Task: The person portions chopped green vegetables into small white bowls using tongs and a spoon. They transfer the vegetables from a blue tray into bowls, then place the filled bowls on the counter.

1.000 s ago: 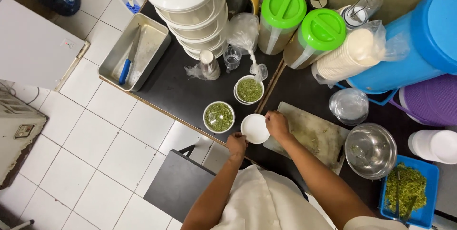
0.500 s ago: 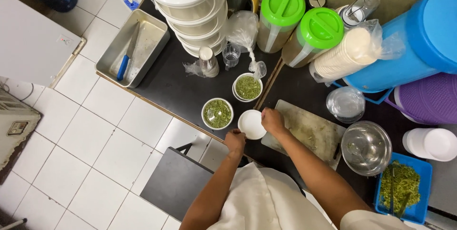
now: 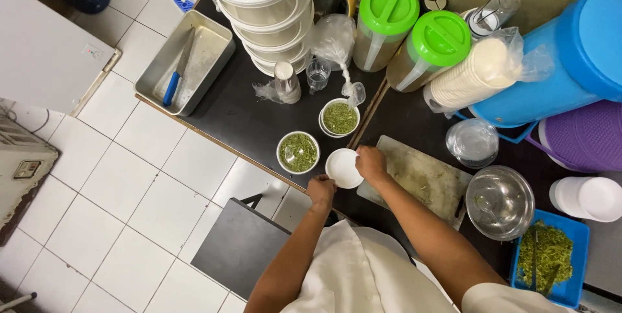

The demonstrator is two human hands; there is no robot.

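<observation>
A shallow steel tray (image 3: 206, 44) sits at the desk's (image 3: 227, 115) far left corner, its metal dull and scratched, with a blue-handled knife (image 3: 175, 80) lying in it. Beside it rises a stack of white plastic tubs (image 3: 262, 8), smooth and round. In front of the stack stand a small lidded cup (image 3: 286, 80) and a clear glass (image 3: 317, 74). Near the desk's front edge are two small round cups of chopped green herb (image 3: 298, 152) (image 3: 339, 118), both open, the nearer one just left of the hands.

The left hand (image 3: 321, 190) has its fingers curled narrow on the near rim of a small white bowl (image 3: 343, 168), at the front edge of the desk. The right hand (image 3: 370, 161) closes on the bowl's right rim, fingers bent, so the bowl is held between both. The bowl is smooth, round and matte white.

Right of it lies a pale cutting board (image 3: 424, 180), worn and green-stained. Behind stand two jugs with bright green lids (image 3: 390, 7) (image 3: 442, 37), a bagged stack of paper cups (image 3: 479, 73) and a big blue plastic drum (image 3: 570, 54). Toward the right edge are a clear lid (image 3: 473, 141), a shiny steel bowl (image 3: 500, 201), a purple basket (image 3: 586, 135), white cups (image 3: 586, 197) and a blue tray of chopped greens (image 3: 551, 264).
</observation>
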